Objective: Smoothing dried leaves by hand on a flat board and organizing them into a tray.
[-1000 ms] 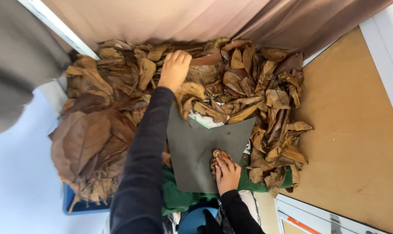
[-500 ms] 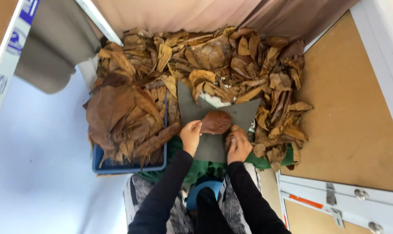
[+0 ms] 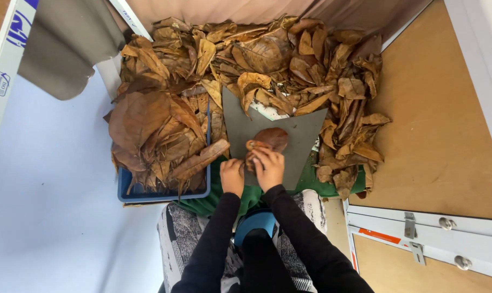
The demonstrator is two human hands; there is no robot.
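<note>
A dark grey board (image 3: 297,138) lies in front of me, ringed by dry brown leaves. A rounded brown leaf (image 3: 272,138) rests on the board. My right hand (image 3: 267,167) presses on the near end of that leaf, fingers curled over it. My left hand (image 3: 232,176) sits right beside it at the board's near left edge, fingers closed; whether it grips anything is hidden. Both arms wear black sleeves.
A big heap of dry leaves (image 3: 267,54) covers the far side and right. A blue tray (image 3: 164,194) at the left holds stacked flat leaves (image 3: 148,130). Green cloth (image 3: 311,182) lies under the board. Brown boards (image 3: 435,125) and a white metal frame (image 3: 430,230) lie at the right.
My left hand came back from the far leaf heap to the board's near edge. A brown leaf now lies on the board under my right hand. The view shifted right.
</note>
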